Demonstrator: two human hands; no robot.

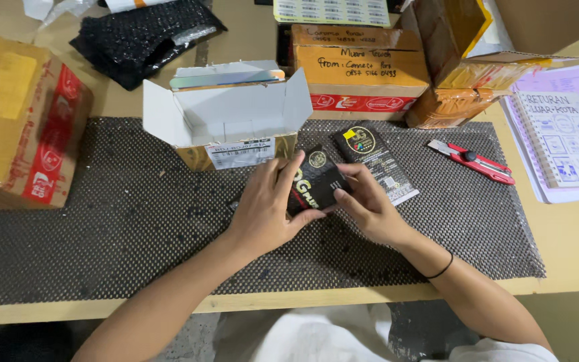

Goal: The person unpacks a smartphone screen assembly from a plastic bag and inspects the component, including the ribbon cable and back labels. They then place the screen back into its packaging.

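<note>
Centrally, the left hand (267, 208) and right hand (368, 204) together grasp one small black printed packet (314, 179), fingers curled about its edges (thumbs on its face), above the dark perforated rubber mat (102, 221). One open white-lined cardboard box (226, 114) stands just behind. One second black packet (378, 161) lies beside. One red utility knife (472, 161) lies well right.

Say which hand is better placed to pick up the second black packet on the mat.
Right hand, probably: the second black packet lies just beyond its fingers, while the left hand wraps the held packet on the far side.
</note>
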